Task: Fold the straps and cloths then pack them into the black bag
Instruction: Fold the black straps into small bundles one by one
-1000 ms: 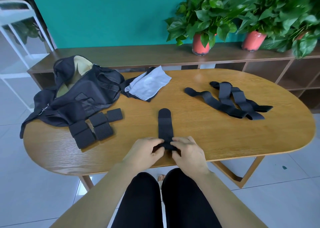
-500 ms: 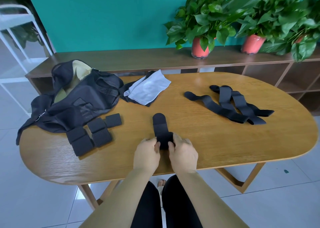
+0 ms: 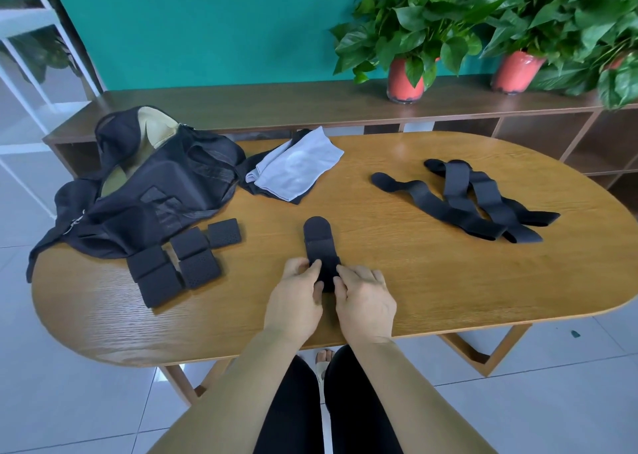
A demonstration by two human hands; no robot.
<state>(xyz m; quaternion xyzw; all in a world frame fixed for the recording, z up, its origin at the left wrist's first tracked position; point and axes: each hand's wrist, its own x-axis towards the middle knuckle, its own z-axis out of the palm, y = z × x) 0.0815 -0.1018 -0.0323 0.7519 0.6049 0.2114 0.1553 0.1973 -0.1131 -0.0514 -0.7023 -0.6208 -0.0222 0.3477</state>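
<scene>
Black strap (image 3: 319, 246) sits mid-fold near the front edge of the table (image 3: 431, 298), your left hand (image 3: 295, 301) and right hand (image 3: 366, 301) both pinching it; folded straps (image 3: 183, 260) and cloths (image 3: 293, 172) lie beside the black bag (image 3: 155, 184), loose straps (image 3: 466, 201) wait unfolded, nothing visibly packed.

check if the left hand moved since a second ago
Yes. The left hand has moved away from the near edge of the table, toward the rounded far end of the strap.
</scene>
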